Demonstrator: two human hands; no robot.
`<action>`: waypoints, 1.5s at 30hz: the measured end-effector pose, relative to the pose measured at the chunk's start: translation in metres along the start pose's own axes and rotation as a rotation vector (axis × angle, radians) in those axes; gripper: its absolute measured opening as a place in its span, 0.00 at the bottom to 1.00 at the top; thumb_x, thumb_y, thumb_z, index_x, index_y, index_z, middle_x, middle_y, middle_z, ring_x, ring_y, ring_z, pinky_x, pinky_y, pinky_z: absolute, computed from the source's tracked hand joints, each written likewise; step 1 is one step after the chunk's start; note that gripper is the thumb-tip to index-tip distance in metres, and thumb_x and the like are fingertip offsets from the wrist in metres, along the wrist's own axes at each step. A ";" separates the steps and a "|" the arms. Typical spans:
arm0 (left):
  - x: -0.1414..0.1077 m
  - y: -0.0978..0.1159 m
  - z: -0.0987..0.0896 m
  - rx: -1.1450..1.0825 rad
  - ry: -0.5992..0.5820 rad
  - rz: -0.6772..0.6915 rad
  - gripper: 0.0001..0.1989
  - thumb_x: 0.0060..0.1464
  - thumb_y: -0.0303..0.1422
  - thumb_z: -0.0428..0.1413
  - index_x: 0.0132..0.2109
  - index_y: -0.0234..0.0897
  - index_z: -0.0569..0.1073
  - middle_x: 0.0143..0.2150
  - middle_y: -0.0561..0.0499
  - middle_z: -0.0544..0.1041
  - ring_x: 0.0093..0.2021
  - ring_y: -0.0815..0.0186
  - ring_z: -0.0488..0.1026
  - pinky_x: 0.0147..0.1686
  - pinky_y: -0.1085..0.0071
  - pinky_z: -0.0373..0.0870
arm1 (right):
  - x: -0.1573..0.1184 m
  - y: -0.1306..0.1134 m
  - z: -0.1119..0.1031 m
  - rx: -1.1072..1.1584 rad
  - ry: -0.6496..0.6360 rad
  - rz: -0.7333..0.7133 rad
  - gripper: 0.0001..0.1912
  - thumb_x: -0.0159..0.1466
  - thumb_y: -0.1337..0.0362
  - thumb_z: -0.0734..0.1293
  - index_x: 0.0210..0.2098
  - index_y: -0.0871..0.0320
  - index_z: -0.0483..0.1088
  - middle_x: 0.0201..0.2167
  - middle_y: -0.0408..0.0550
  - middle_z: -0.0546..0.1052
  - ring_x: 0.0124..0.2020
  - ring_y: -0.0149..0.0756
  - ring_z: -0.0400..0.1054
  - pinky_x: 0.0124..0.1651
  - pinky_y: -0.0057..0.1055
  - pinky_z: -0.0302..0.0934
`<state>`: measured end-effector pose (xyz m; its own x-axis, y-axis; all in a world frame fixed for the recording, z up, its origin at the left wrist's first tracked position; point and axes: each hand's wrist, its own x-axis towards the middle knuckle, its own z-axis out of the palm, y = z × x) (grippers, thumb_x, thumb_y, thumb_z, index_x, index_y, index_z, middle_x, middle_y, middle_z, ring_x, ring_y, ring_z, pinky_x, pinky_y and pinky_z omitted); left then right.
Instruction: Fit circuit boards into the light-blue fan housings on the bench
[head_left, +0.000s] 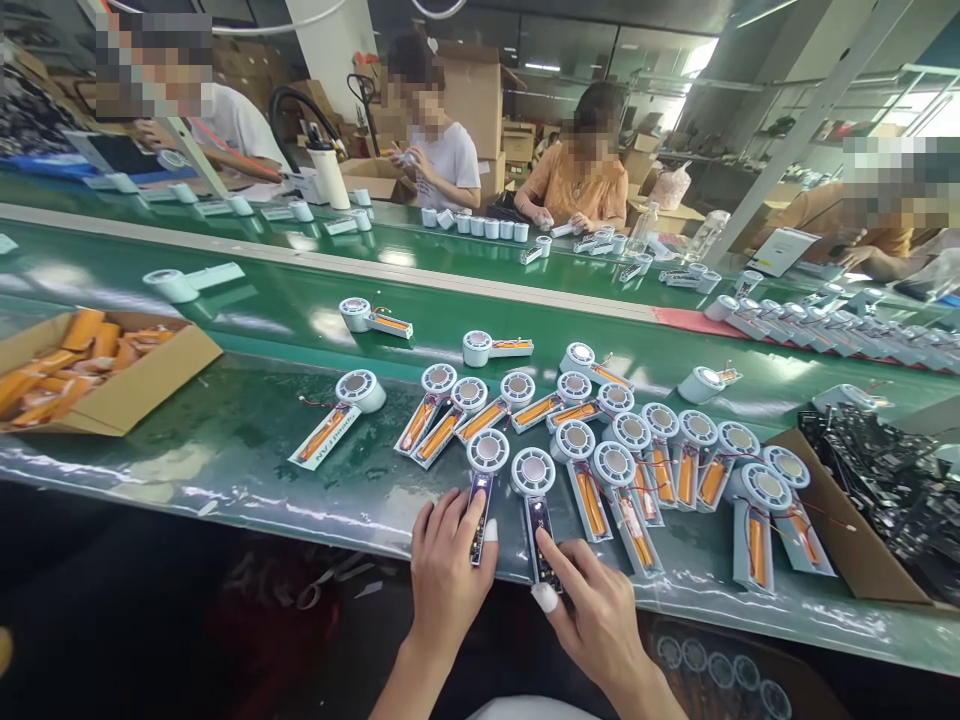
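Two small white handheld fans with round grilled heads lie at the bench's front edge, each handle open with a black circuit board showing. My left hand (454,555) grips the handle of the left fan (487,455), index finger on its board and thumb along the side. A light glows on that board. My right hand (592,590) is closed around the lower handle of the right fan (534,472), index fingertip pressed on the board, where a light also glows. Both thumbs wear white tip covers. Behind them lie several open fans (591,500) with orange batteries in their handles.
A cardboard box of orange batteries (82,350) stands at left, a box of black circuit boards (885,490) at right. One fan (330,425) lies apart at left. Beyond the bench, a green conveyor belt (300,285) carries more fans. Several co-workers (581,185) sit opposite.
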<state>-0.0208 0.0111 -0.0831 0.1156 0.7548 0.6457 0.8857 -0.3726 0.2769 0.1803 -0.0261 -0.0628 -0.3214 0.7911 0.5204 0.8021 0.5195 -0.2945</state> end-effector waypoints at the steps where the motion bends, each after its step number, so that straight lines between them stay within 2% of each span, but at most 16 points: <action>1: 0.000 0.000 0.000 -0.001 0.001 -0.001 0.21 0.61 0.25 0.53 0.60 0.35 0.68 0.51 0.40 0.80 0.54 0.49 0.76 0.58 0.48 0.65 | 0.000 0.000 0.000 0.007 -0.005 0.005 0.22 0.75 0.55 0.55 0.61 0.59 0.69 0.35 0.49 0.76 0.25 0.32 0.72 0.26 0.28 0.61; 6: 0.000 -0.001 0.001 -0.014 -0.001 -0.005 0.21 0.61 0.25 0.53 0.61 0.35 0.68 0.51 0.40 0.80 0.55 0.50 0.76 0.59 0.49 0.65 | -0.001 -0.001 -0.002 0.056 -0.023 0.025 0.27 0.74 0.50 0.55 0.66 0.57 0.61 0.40 0.52 0.77 0.27 0.35 0.74 0.27 0.30 0.65; 9: 0.000 0.000 0.001 -0.008 -0.005 -0.015 0.21 0.61 0.25 0.53 0.61 0.36 0.68 0.52 0.41 0.80 0.55 0.50 0.76 0.59 0.49 0.65 | -0.002 -0.002 -0.003 0.088 -0.031 0.049 0.27 0.74 0.53 0.56 0.68 0.57 0.57 0.43 0.53 0.77 0.30 0.36 0.75 0.29 0.30 0.68; 14: 0.000 0.000 -0.001 -0.006 -0.019 -0.026 0.23 0.62 0.27 0.52 0.63 0.36 0.66 0.52 0.41 0.80 0.55 0.50 0.75 0.58 0.50 0.65 | -0.001 -0.008 -0.005 0.037 -0.034 0.094 0.24 0.72 0.58 0.59 0.66 0.55 0.60 0.45 0.55 0.75 0.35 0.39 0.77 0.30 0.31 0.71; 19: 0.000 -0.001 -0.002 -0.018 -0.020 -0.031 0.24 0.62 0.27 0.51 0.64 0.35 0.63 0.54 0.41 0.79 0.56 0.51 0.75 0.58 0.51 0.65 | 0.003 -0.019 -0.003 -0.057 -0.050 0.112 0.25 0.69 0.55 0.63 0.64 0.53 0.63 0.55 0.61 0.71 0.45 0.49 0.75 0.41 0.44 0.75; 22: 0.001 0.001 -0.003 -0.027 -0.021 -0.041 0.23 0.63 0.29 0.52 0.64 0.35 0.63 0.53 0.40 0.79 0.56 0.51 0.74 0.58 0.52 0.65 | 0.003 -0.023 0.003 -0.066 -0.066 0.144 0.29 0.70 0.56 0.63 0.68 0.54 0.57 0.59 0.61 0.70 0.53 0.53 0.72 0.48 0.48 0.74; 26: 0.000 0.003 -0.009 -0.093 -0.067 -0.078 0.25 0.64 0.35 0.52 0.65 0.33 0.60 0.56 0.37 0.77 0.58 0.49 0.73 0.59 0.50 0.65 | 0.007 -0.027 0.009 -0.036 -0.037 0.239 0.34 0.71 0.57 0.60 0.72 0.56 0.45 0.58 0.62 0.71 0.56 0.53 0.71 0.51 0.49 0.73; 29: -0.002 0.004 -0.018 -0.270 -0.167 -0.107 0.27 0.68 0.37 0.44 0.70 0.35 0.54 0.60 0.36 0.75 0.61 0.50 0.72 0.62 0.45 0.60 | 0.021 -0.036 0.012 0.003 -0.043 0.310 0.34 0.72 0.59 0.58 0.73 0.57 0.42 0.58 0.62 0.71 0.55 0.52 0.71 0.51 0.47 0.72; 31: -0.003 0.003 -0.024 -0.442 -0.224 -0.181 0.26 0.70 0.38 0.36 0.71 0.38 0.52 0.58 0.38 0.77 0.61 0.51 0.73 0.64 0.42 0.57 | 0.034 -0.044 0.019 -0.005 -0.057 0.355 0.37 0.70 0.59 0.60 0.73 0.57 0.42 0.58 0.64 0.70 0.54 0.54 0.72 0.50 0.48 0.73; 33: -0.002 0.001 -0.027 -0.625 -0.210 -0.351 0.27 0.70 0.42 0.33 0.69 0.40 0.57 0.55 0.40 0.80 0.60 0.52 0.73 0.64 0.43 0.58 | 0.048 -0.050 0.029 -0.079 -0.064 0.388 0.41 0.66 0.58 0.65 0.73 0.57 0.44 0.59 0.68 0.69 0.50 0.59 0.73 0.46 0.52 0.73; 35: 0.002 -0.002 -0.028 -0.772 -0.116 -0.587 0.27 0.69 0.46 0.33 0.64 0.40 0.63 0.52 0.41 0.81 0.58 0.51 0.75 0.62 0.44 0.62 | 0.060 -0.053 0.040 -0.172 -0.082 0.400 0.44 0.61 0.62 0.68 0.73 0.56 0.48 0.58 0.71 0.70 0.44 0.61 0.75 0.40 0.53 0.73; 37: 0.007 -0.007 -0.028 -0.860 0.009 -0.791 0.25 0.66 0.49 0.37 0.57 0.41 0.68 0.47 0.44 0.83 0.55 0.51 0.77 0.62 0.44 0.62 | 0.071 -0.049 0.041 -0.175 -0.128 0.389 0.45 0.58 0.68 0.68 0.73 0.54 0.50 0.56 0.70 0.72 0.40 0.59 0.76 0.36 0.50 0.72; 39: 0.012 -0.014 -0.029 -0.884 0.104 -0.890 0.24 0.63 0.52 0.41 0.52 0.42 0.70 0.42 0.46 0.84 0.51 0.50 0.78 0.62 0.45 0.64 | 0.081 -0.038 0.027 0.002 -0.183 0.376 0.45 0.58 0.70 0.67 0.72 0.52 0.50 0.53 0.64 0.75 0.40 0.55 0.77 0.38 0.45 0.72; 42: 0.015 -0.026 -0.031 -0.864 0.161 -0.923 0.26 0.60 0.56 0.43 0.49 0.43 0.71 0.38 0.47 0.84 0.46 0.50 0.80 0.57 0.47 0.70 | 0.103 -0.008 -0.020 0.470 -0.279 0.349 0.40 0.63 0.66 0.67 0.71 0.49 0.52 0.51 0.52 0.78 0.44 0.44 0.77 0.44 0.38 0.72; 43: 0.014 -0.030 -0.031 -0.854 0.158 -0.922 0.27 0.60 0.58 0.43 0.48 0.42 0.72 0.37 0.47 0.84 0.46 0.50 0.80 0.55 0.47 0.71 | 0.114 0.006 -0.037 0.577 -0.315 0.339 0.36 0.65 0.63 0.66 0.71 0.49 0.54 0.51 0.51 0.79 0.44 0.43 0.77 0.45 0.37 0.72; 45: 0.011 -0.036 -0.030 -0.828 0.119 -0.904 0.30 0.60 0.59 0.42 0.48 0.42 0.73 0.37 0.46 0.84 0.46 0.50 0.80 0.54 0.47 0.72 | 0.142 0.042 -0.068 0.628 -0.329 0.378 0.36 0.66 0.58 0.67 0.71 0.53 0.55 0.52 0.54 0.78 0.45 0.44 0.76 0.44 0.38 0.72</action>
<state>-0.0652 0.0164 -0.0646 -0.4715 0.8811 0.0364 0.0689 -0.0044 0.9976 0.2027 0.0863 0.0532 -0.2948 0.9536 0.0617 0.4847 0.2048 -0.8504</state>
